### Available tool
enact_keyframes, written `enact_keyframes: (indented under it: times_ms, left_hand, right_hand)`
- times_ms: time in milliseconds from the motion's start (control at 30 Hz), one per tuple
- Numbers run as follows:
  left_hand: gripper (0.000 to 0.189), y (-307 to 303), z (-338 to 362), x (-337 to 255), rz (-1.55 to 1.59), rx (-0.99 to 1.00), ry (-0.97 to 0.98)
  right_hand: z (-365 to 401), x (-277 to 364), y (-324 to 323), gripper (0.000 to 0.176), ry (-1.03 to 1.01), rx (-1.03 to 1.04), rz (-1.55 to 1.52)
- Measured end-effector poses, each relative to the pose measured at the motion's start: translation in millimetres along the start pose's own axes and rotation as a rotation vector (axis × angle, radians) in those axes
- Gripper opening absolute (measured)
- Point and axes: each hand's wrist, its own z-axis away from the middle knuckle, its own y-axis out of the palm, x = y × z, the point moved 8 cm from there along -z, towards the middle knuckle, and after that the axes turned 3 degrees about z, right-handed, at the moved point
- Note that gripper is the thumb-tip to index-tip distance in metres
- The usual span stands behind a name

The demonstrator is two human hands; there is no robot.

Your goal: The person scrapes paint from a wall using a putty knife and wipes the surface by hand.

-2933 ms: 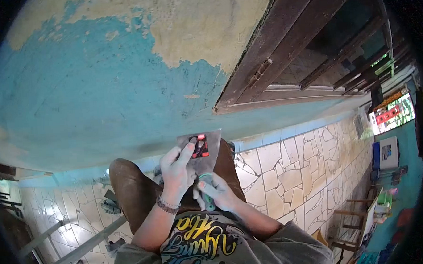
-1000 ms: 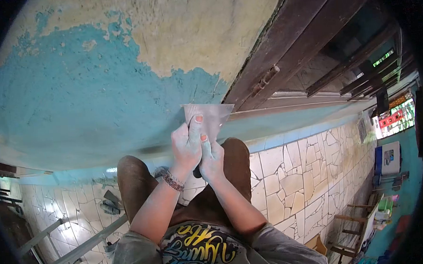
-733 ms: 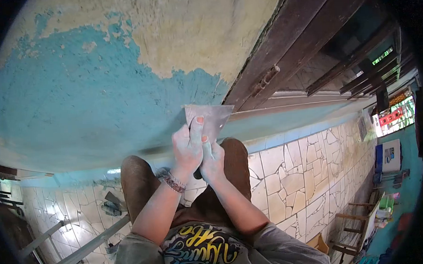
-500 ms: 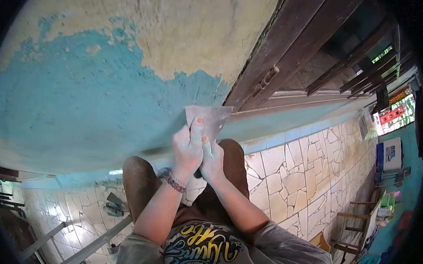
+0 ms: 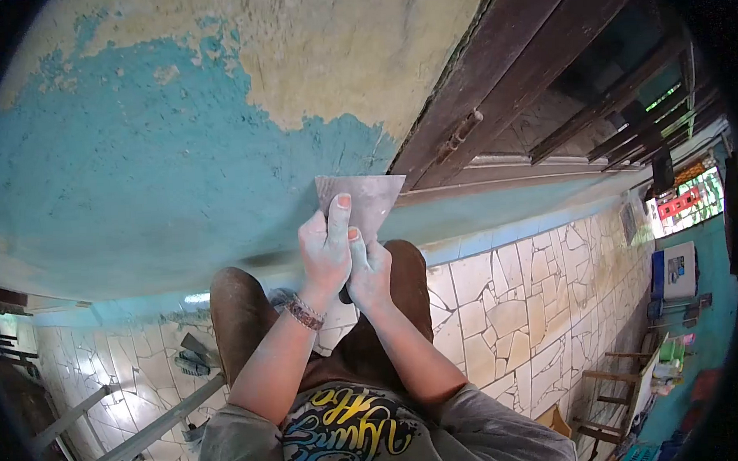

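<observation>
A wide flat metal scraper [image 5: 369,199] is held in both hands, its broad edge against the wall beside the corner of the wooden frame. My left hand [image 5: 326,247] is closed round it, thumb extended along the blade; a beaded bracelet is on that wrist. Pressed beside it, my right hand [image 5: 369,267] is also closed on the scraper, thumb pointing up. Pale dust coats both hands. The wall [image 5: 160,157] shows blue paint with a ragged border to a yellowish patch [image 5: 320,59]. The scraper's handle is mostly hidden by the fingers.
A dark wooden window frame [image 5: 494,85] with a bolt [image 5: 460,136] is at the upper right. Below lies a stone-patterned floor [image 5: 520,306]. A metal ladder [image 5: 159,427] stands lower left near a pair of sandals [image 5: 192,363]. A wooden stand [image 5: 611,399] is lower right.
The scraper and both hands have shifted slightly up and to the left in view. Both hands still grip the scraper.
</observation>
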Motion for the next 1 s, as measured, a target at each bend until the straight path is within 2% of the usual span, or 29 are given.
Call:
enact_keyframes:
  times_ms: [33, 133, 267, 367, 500, 633, 800, 900, 1000]
  left_hand:
    - [0.053, -0.9, 0.1, -0.9, 0.014, -0.011, 0.027]
    - [0.052, -2.8, -3.7, -16.2, -0.242, -0.033, 0.203]
    - [0.052, 1.8, -7.1, -18.1, -0.107, 0.029, 0.016]
    - [0.052, -0.8, 3.3, -4.5, -0.149, 0.035, 0.037]
    - [0.048, 6.5, -5.0, -18.7, -0.134, 0.089, 0.018]
    - [0.047, 1.9, -2.2, -10.7, -0.178, 0.08, 0.075]
    - [0.047, 1.4, -1.1, -14.0, -0.154, 0.088, 0.002]
    - [0.048, -2.9, 2.6, -9.5, -0.275, 0.09, 0.121]
    - [0.051, -3.6, 3.4, -7.0, -0.226, 0.072, 0.036]
  right_hand:
    - [2.3, -0.6, 0.0, 0.033, -0.014, -0.011, -0.007]
    - [-2.6, 17.6, 0.4, 0.034, -0.035, 0.019, 0.068]
    - [-0.8, 13.9, -1.2, 0.033, -0.026, -0.016, 0.066]
    - [0.3, 4.4, 1.3, 0.035, -0.054, -0.026, -0.003]
    - [6.2, 10.5, -4.1, 0.037, 0.028, 0.023, 0.033]
    - [2.8, 4.1, 1.9, 0.037, -0.05, -0.019, -0.02]
    - [4.4, -4.5, 2.7, 0.038, 0.072, 0.073, -0.011]
    - [10.4, -8.5, 4.4, 0.039, 0.037, -0.007, -0.048]
    - [9.3, -9.4, 6.5, 0.04, 0.061, 0.012, -0.063]
